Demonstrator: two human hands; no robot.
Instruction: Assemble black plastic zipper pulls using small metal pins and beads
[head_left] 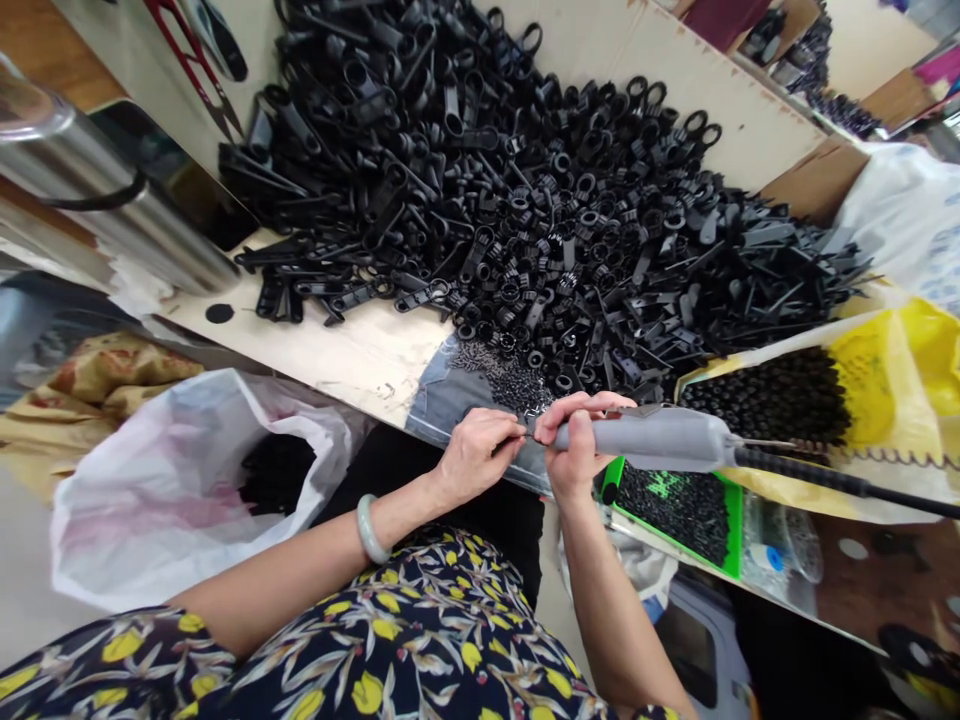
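Note:
My right hand [577,440] is wrapped round a grey electric screwdriver [652,438], which lies nearly level with its cord running off to the right. The driver's tip points left, at the fingers of my left hand [480,448]. Those fingers are pinched together close to the tip; whatever they hold is too small and covered to make out. Just beyond both hands, small screws [517,385] lie on a piece of dark denim cloth [439,395]. Behind them rises a large heap of black plastic parts [510,190], with rings and flat clip shapes among them.
A green tray [733,530] of small black pieces sits at right, below a yellow-and-white bag [885,350] of black parts. At left are an open white sack [150,490], a steel flask [150,220] and red-handled scissors [184,45]. The table's front edge runs diagonally.

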